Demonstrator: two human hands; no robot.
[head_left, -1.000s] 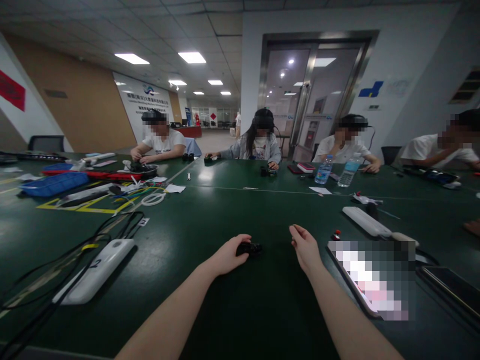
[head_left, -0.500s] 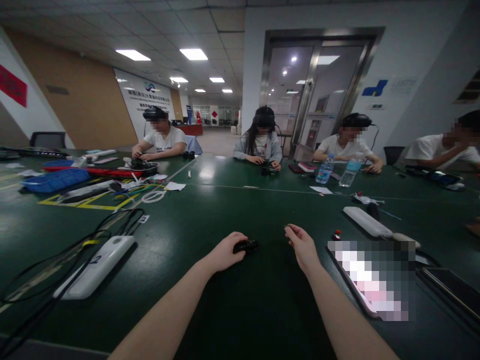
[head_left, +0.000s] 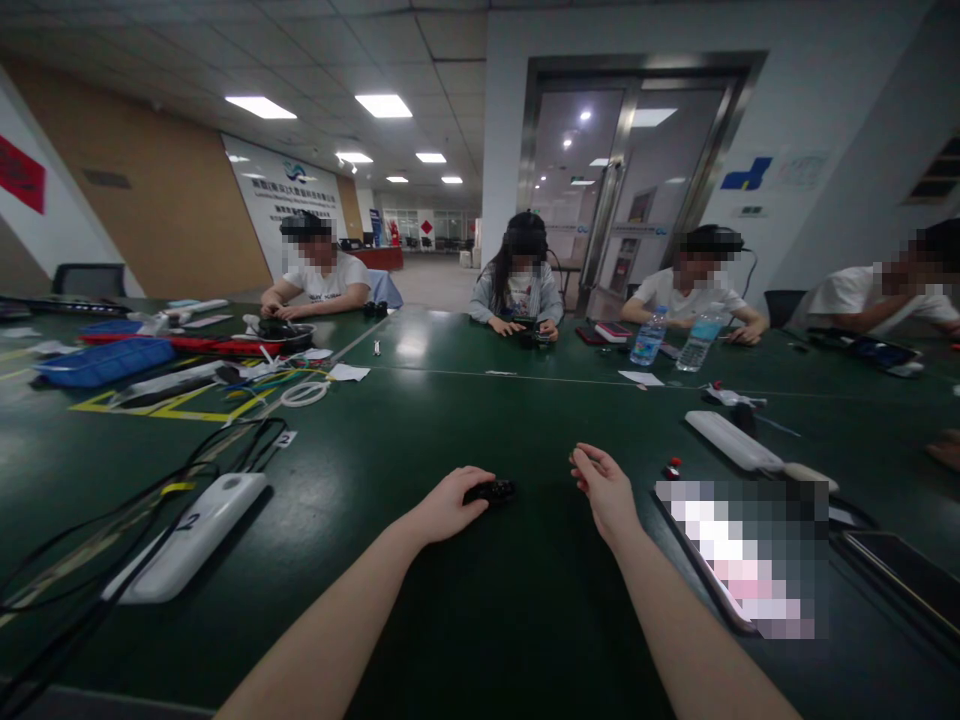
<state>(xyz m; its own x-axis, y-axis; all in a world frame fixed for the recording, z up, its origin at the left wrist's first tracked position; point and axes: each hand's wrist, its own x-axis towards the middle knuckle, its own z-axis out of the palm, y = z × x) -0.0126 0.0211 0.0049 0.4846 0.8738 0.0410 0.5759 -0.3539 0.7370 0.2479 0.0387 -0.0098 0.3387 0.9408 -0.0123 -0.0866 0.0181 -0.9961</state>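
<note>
My left hand [head_left: 451, 505] is closed around one end of a small black object [head_left: 498, 491] resting on the dark green table [head_left: 330, 520]. The object looks like a toy car body, but its exact kind cannot be made out. To the right, my right hand [head_left: 601, 487] is raised a little over the table with thumb and forefinger pinched together. A tiny brownish piece [head_left: 572, 457] shows at those fingertips, too small to name. The two hands are apart. Beyond my right hand sits a tiny red-topped item [head_left: 673, 468].
A phone [head_left: 720, 560] lies right of my right forearm, near a white power bank [head_left: 727, 441]. Another white power bank [head_left: 191, 535] and black cables lie at left. Farther off are a blue tray [head_left: 109, 362], water bottles [head_left: 700, 340] and several people seated opposite.
Both hands stay nearly where they were; my right fingers have shifted very slightly around the tiny piece. The view has moved a little.
</note>
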